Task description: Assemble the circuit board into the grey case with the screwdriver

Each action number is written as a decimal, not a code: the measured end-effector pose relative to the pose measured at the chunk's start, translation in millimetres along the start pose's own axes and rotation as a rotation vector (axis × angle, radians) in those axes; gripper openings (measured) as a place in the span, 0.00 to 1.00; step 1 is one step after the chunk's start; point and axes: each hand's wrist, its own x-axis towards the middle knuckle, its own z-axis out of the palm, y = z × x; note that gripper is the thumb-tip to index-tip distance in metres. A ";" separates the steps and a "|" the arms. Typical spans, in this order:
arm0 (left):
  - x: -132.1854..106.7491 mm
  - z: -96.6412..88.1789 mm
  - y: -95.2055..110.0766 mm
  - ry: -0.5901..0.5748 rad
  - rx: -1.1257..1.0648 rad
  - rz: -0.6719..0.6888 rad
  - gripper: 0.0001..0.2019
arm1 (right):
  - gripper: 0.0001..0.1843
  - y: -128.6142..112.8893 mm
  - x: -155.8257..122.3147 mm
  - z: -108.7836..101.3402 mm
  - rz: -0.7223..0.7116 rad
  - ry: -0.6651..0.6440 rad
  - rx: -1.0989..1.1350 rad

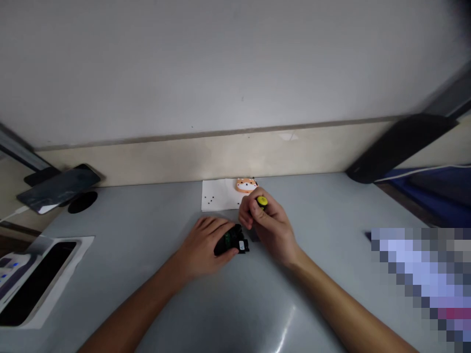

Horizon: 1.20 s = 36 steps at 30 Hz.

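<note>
My left hand (208, 245) lies over a small black device (222, 242) on the grey table, its fingers and thumb gripping it. Part of a green circuit board and a white label show on the device. Beside it, my right hand (270, 220) is closed around a screwdriver (262, 201), of which only the yellow-ended black handle shows. The fist hides the screwdriver's shaft and tip. Behind both hands lies a white sheet of paper (219, 191) with several tiny dark pieces, probably screws. An orange and white dog-face object (246, 185) sits on that sheet.
At the left are a phone (61, 189) propped on a stand, a round black hole (83, 202) in the table, and a dark-screened phone (40, 282) on white paper. A black cylindrical object (397, 149) leans at the back right. A wall (165, 159) borders the table.
</note>
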 end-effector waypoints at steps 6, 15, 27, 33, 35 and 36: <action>0.6 -1.4 0.4 -0.019 -0.011 -0.011 0.23 | 0.09 1.7 -0.2 -0.1 0.006 -0.024 0.030; 1.2 -1.1 0.0 -0.019 -0.018 -0.013 0.23 | 0.08 4.3 1.1 -1.1 0.017 -0.017 0.032; 0.7 3.2 -3.0 0.016 -0.025 0.012 0.23 | 0.09 2.7 0.4 1.2 0.044 -0.033 0.052; -0.5 4.6 -4.1 0.032 -0.027 0.018 0.24 | 0.19 -5.7 1.9 0.0 0.102 -0.094 0.066; -0.9 5.4 -4.7 0.040 -0.023 0.024 0.25 | 0.16 -7.9 3.1 -2.7 0.137 -0.104 0.068; -0.9 5.6 -4.9 0.042 -0.021 0.025 0.25 | 0.15 -8.2 3.7 -4.3 0.147 -0.105 0.069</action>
